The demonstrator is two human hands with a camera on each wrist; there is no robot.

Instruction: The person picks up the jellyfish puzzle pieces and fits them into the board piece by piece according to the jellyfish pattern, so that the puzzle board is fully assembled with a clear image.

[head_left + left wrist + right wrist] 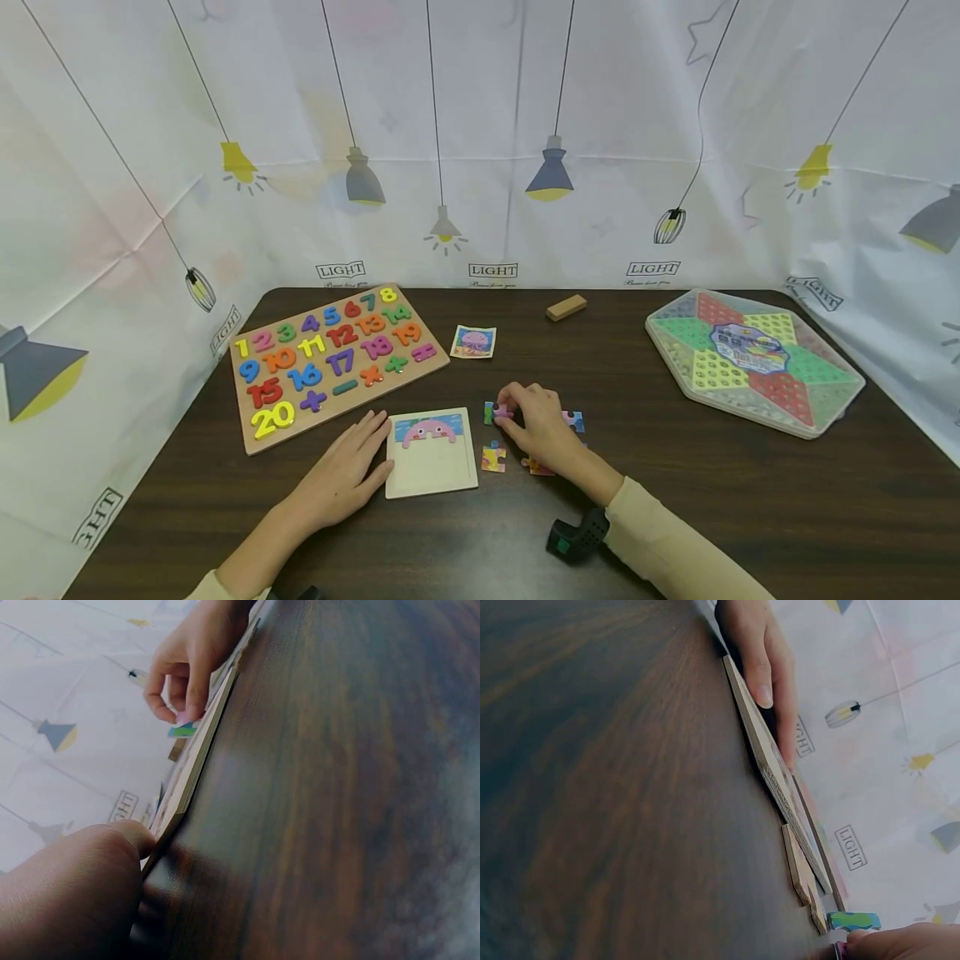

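Observation:
My right hand (543, 429) pinches a green, blue and pink jigsaw piece (855, 921) between thumb and fingers, just right of the wooden puzzle tray (431, 475). In the left wrist view the piece stands tilted up from the table. The tray's top strip is filled with a pink cartoon octopus face (431, 429); bare wood shows below it. My left hand (345, 471) lies with fingers extended along the tray's left edge, thumb touching it. A yellow jigsaw piece (492, 458) lies right of the tray. Other pieces (574, 421) are partly hidden by my right hand.
A number board (300, 367) with colourful figures lies behind my left hand. Behind the tray are a small octopus picture card (473, 342) and a wooden block (566, 307). A hexagonal Chinese checkers box (753, 362) lies at the right. A printed cloth (480, 125) hangs behind the table.

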